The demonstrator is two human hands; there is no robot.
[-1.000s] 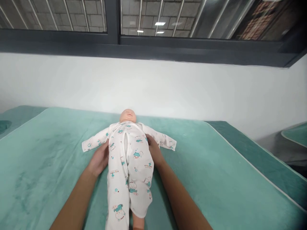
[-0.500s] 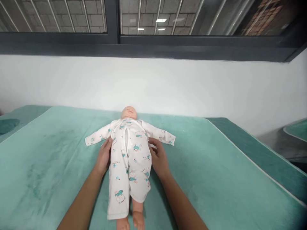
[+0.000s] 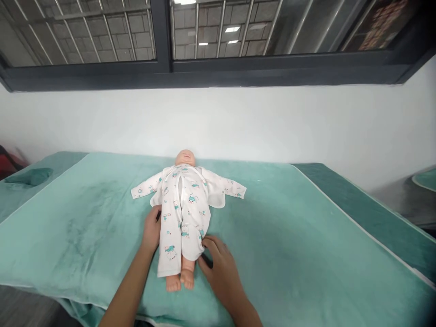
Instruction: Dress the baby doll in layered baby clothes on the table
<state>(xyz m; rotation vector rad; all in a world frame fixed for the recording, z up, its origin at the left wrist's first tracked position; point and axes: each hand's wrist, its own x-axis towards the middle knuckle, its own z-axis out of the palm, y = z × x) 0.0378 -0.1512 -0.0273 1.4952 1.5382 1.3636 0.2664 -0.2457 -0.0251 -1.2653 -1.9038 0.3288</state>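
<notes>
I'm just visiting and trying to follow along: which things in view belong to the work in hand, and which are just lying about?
In the work:
doll
printed top
printed trousers
left hand and right hand, beside the trouser legs

Just about:
dark green piece, far left
red item, cut off at the edge

Doll point(image 3: 185, 157) smooth, plastic-looking; clothes point(image 3: 170, 218) matt cloth (printed); bedcover point(image 3: 272, 236) plush.

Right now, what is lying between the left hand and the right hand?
The printed trousers on the doll lie between the left hand and right hand, as the head view shows.
</notes>
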